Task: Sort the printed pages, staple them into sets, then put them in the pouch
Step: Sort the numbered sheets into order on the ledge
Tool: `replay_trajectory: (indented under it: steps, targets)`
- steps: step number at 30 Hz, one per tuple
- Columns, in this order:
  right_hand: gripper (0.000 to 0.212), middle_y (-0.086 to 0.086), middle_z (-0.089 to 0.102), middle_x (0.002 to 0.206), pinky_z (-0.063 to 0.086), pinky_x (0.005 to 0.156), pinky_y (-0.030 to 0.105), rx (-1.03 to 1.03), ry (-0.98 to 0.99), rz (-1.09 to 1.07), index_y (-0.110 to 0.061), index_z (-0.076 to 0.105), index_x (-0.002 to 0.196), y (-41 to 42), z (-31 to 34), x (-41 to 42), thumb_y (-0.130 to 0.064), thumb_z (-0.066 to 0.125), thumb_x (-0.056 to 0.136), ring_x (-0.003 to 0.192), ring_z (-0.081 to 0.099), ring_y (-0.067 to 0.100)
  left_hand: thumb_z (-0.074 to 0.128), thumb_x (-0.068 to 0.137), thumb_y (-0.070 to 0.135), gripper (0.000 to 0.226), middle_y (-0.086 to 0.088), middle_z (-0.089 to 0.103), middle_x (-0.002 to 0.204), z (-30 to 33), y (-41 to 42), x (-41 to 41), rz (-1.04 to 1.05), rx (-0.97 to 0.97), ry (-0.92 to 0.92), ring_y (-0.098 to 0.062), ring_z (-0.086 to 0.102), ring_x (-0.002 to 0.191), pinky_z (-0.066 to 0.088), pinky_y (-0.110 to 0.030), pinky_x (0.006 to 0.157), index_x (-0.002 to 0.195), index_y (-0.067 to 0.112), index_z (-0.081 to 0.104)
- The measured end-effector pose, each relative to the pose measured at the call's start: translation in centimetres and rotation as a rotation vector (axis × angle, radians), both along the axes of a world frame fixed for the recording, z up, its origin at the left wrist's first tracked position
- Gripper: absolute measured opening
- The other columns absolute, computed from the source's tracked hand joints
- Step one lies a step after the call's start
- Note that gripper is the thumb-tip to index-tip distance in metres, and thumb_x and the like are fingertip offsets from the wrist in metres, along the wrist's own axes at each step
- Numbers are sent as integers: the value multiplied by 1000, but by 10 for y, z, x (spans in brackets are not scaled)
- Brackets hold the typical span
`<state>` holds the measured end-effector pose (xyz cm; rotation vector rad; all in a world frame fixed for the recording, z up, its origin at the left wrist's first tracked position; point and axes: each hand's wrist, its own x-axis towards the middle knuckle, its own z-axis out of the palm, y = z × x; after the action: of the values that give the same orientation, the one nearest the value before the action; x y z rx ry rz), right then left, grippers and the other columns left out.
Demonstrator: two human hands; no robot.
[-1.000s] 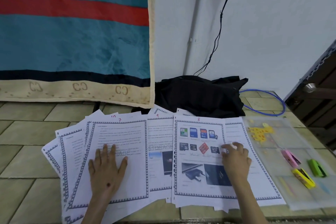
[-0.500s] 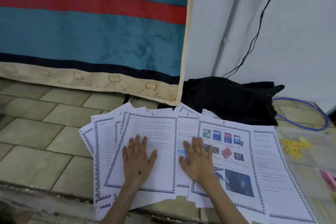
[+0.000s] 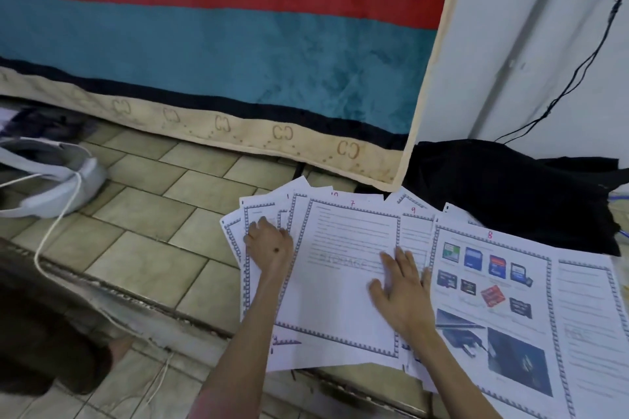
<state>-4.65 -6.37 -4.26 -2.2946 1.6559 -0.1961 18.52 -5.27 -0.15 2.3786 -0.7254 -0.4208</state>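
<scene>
Several printed pages with patterned borders lie fanned out on the tiled ledge. The page numbered 7 [image 3: 343, 296] is in the middle, the page numbered 8 [image 3: 490, 303] with colour pictures of memory cards is to its right, and page 9 [image 3: 413, 228] peeks out between them. My left hand [image 3: 270, 247] rests with curled fingers on the leftmost pages [image 3: 238, 241]. My right hand [image 3: 401, 289] lies flat, fingers spread, on the right edge of page 7. No stapler or pouch is in view.
A teal blanket [image 3: 218, 44] with a red stripe hangs behind. A black cloth [image 3: 510, 190] lies at the back right by a black cable [image 3: 578, 71]. A white headset [image 3: 51, 177] with a white cord sits at the left. The ledge edge [image 3: 163, 306] drops to lower floor.
My left hand has slid from page 7 to the leftmost pages. My right hand has moved left from page 8 onto page 7. The view has swung left, so the pouch is out of frame.
</scene>
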Motion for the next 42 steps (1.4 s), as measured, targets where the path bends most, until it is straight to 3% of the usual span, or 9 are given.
replay_trajectory:
  steps: [5, 9, 15, 19, 24, 29, 33, 36, 42]
  targets:
    - [91, -1, 9, 159, -11, 116, 41, -4, -23, -11, -25, 22, 148, -1, -1, 0, -62, 0, 68, 147, -2, 15, 58, 89, 26, 63, -22, 31, 143, 5, -20, 26, 152, 53, 99, -38, 25, 134, 22, -48, 109, 138, 1, 28]
    - [90, -2, 8, 159, -11, 116, 41, -5, -20, -17, -26, 20, 149, 0, 0, 1, -61, 0, 68, 147, -2, 14, 61, 87, 32, 49, -23, 45, 130, 7, -23, 44, 223, 15, 40, -39, 36, 125, 31, -47, 103, 126, 4, 51]
    - [79, -4, -5, 159, -12, 116, 47, -1, 34, 43, -41, 8, 148, 1, 3, 4, -58, -7, 72, 146, -11, 19, 58, 89, 26, 24, -14, 68, 100, 9, -13, 61, 207, -438, 249, -32, 64, 94, 53, -42, 86, 105, 10, 63]
    - [81, -8, -14, 156, -15, 114, 48, -3, 79, 54, -42, 3, 147, 0, 2, 2, -70, -13, 74, 146, -14, 20, 60, 89, 25, 19, -13, 69, 94, 32, -4, 58, 267, -518, 163, -27, 62, 84, 48, -32, 72, 97, 8, 66]
    - [96, -5, -11, 158, -18, 111, 48, -2, 112, 56, -42, -1, 147, 2, 4, 6, -76, -26, 60, 145, -17, 23, 54, 90, 27, 21, -3, 66, 82, 100, -3, 31, -57, -354, -148, -26, 59, 75, 44, -30, 66, 100, 15, 68]
    - [100, 0, -12, 159, -18, 110, 52, -2, 197, 65, -38, -10, 147, 4, 7, 9, -70, -34, 55, 145, -15, 27, 43, 97, 26, 24, -12, 66, 91, 148, -14, -31, -313, -482, -245, -32, 62, 85, 51, -37, 72, 116, 16, 53]
    - [96, 2, -17, 158, -17, 111, 51, 79, 162, 82, -37, -10, 147, 2, 12, 8, -73, -23, 59, 144, -21, 27, 38, 99, 23, 34, -19, 66, 99, 196, -2, -64, -407, -396, -542, -39, 58, 94, 39, -38, 72, 133, 22, 44]
    - [76, 0, -22, 156, -18, 111, 52, 205, 155, 95, -39, -9, 147, -4, 19, 7, -75, 5, 82, 142, -26, 27, 38, 99, 22, 32, -21, 65, 106, 238, 17, -70, -355, -462, -627, -46, 55, 98, 33, -37, 69, 128, 27, 50]
    - [67, -3, -15, 158, -12, 114, 51, 314, 68, 91, -41, 6, 148, -14, 30, 1, -59, 36, 91, 144, -19, 24, 42, 93, 32, 25, -5, 68, 106, 293, 47, -41, -407, -797, -650, -33, 61, 97, 48, -41, 87, 115, 34, 53]
